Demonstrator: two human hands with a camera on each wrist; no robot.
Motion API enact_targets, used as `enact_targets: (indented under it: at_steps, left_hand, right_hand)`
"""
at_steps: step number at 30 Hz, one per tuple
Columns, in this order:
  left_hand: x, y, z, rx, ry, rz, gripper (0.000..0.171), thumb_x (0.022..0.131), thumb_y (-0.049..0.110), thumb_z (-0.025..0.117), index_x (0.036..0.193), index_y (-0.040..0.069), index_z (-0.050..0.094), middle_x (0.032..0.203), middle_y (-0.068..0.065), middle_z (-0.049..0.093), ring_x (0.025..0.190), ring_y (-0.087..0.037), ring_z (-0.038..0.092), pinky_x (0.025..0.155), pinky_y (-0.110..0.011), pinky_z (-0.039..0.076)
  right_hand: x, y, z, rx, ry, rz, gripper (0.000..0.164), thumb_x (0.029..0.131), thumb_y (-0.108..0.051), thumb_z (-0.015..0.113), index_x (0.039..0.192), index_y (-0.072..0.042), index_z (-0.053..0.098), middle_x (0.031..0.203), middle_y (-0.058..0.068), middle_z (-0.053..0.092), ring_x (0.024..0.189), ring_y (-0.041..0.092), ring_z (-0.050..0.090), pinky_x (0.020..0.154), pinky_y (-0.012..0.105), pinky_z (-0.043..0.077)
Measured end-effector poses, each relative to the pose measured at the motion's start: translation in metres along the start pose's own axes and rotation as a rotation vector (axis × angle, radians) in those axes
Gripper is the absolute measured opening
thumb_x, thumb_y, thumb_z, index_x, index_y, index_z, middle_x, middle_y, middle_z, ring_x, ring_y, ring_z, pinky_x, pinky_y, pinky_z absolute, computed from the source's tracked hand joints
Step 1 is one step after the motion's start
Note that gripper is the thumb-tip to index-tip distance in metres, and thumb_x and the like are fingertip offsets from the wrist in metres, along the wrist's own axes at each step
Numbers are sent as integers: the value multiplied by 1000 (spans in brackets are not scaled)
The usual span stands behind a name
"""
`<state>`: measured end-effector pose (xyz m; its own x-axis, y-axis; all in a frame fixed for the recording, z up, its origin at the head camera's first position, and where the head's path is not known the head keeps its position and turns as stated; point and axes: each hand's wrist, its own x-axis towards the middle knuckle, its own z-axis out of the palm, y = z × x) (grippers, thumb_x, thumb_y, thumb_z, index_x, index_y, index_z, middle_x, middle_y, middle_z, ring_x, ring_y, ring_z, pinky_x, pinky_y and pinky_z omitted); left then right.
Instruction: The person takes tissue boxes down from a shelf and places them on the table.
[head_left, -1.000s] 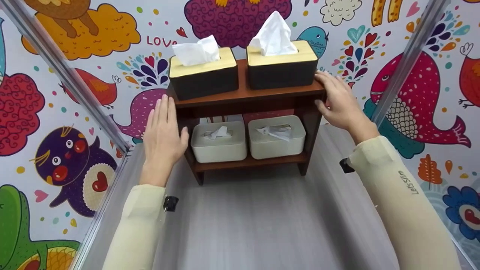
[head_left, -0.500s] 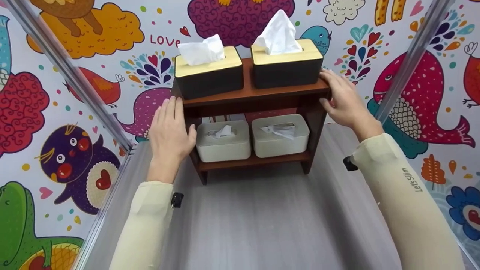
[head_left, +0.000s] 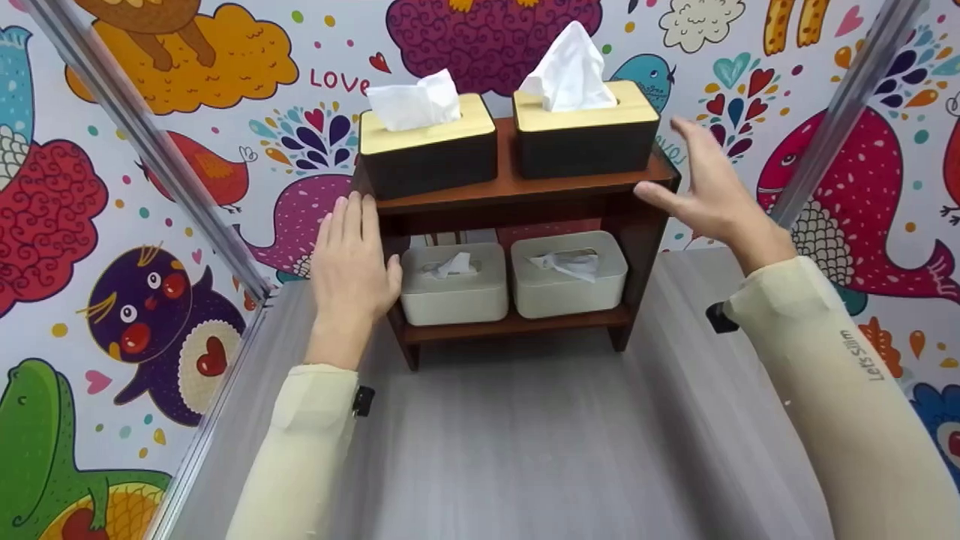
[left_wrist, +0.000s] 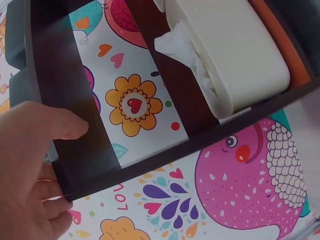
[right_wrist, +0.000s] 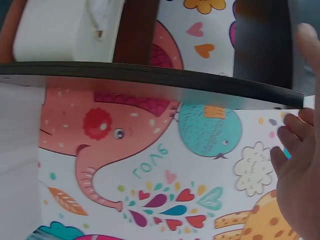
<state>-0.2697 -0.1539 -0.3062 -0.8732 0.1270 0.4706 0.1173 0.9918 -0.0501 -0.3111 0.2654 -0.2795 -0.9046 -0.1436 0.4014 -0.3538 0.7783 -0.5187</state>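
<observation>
A brown two-level wooden shelf [head_left: 506, 163] stands in the head view between my hands. My left hand [head_left: 352, 262] lies along its left side with straight fingers; in the left wrist view the thumb reaches across the shelf's front edge. Off the upper right corner, my right hand [head_left: 716, 191] is spread, thumb apart from the fingers, holding nothing. Two black tissue boxes with pale wood lids, one left [head_left: 431, 169] and one right [head_left: 589, 150], sit on top with white tissues sticking up. Below are two cream tissue boxes, left [head_left: 454, 304] and right [head_left: 574, 289].
The shelf stands on a grey wood-grain surface [head_left: 510, 435] close to a wall [head_left: 337, 45] printed with cartoon animals. Metal frame posts rise at the left [head_left: 150, 150] and right [head_left: 847, 112]. Something pale stands behind the lower left box.
My right hand has come away from the shelf's right side, moving outward with its fingers spreading. The left hand stays at the left side. The whole head view has shifted slightly.
</observation>
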Motion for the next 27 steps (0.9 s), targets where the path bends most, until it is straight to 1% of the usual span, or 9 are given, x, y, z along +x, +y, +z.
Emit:
enact_targets:
  at_steps: [3,6,10,13,17,21,23,27]
  left_hand:
    - [0,1,1,10,-8,-9,81,80,35,60,144,3,21,150,-17,24,140,-31,19,116,-40,15]
    - [-1,1,1,17,-17,-17,82,81,35,60,145,3,19,151,-16,22,140,-30,17,117,-40,13]
    - [0,2,3,15,-18,-21,83,81,36,59,145,3,17,151,-16,21,141,-30,15,117,-40,12]
    - [0,4,4,20,-18,-23,83,81,36,58,146,3,16,151,-16,20,141,-30,15,117,-40,11]
    - [1,5,6,36,-26,-29,85,81,38,59,146,4,15,152,-15,19,141,-30,14,117,-39,10]
    - [0,7,7,46,-22,-30,85,81,38,59,146,4,15,152,-15,19,141,-29,14,117,-39,11]
    - [0,7,7,50,-17,-28,85,81,37,59,146,3,15,152,-15,19,141,-29,15,117,-39,11]
    - [-1,5,6,62,-14,-26,84,82,36,57,146,3,15,152,-15,19,141,-29,15,117,-38,11]
  right_hand:
    - [9,-12,-6,-82,31,5,92,79,-57,59,148,-24,8,155,2,10,142,23,9,113,56,10]
    - [20,-26,-12,-190,21,-11,93,79,-63,53,149,-22,6,155,3,7,143,25,5,114,53,4]
    - [36,-41,-17,-320,-37,-29,92,81,-70,40,149,-18,6,155,7,8,143,29,5,115,50,-1]
    - [48,-48,-20,-380,-90,-33,90,83,-71,31,148,-13,8,155,10,7,143,30,4,116,48,-4]
    - [63,-54,-20,-391,-159,-24,89,86,-70,23,148,-8,8,155,13,5,143,32,1,115,48,-6]
    - [77,-59,-18,-372,-234,2,86,87,-69,20,148,-8,10,154,14,6,142,33,1,115,49,-6]
    - [82,-63,-18,-351,-274,18,86,86,-69,20,148,-10,10,154,15,7,142,34,3,114,51,-4]
    - [86,-72,-17,-312,-315,39,83,85,-71,24,148,-18,15,154,13,13,140,37,11,111,59,9]
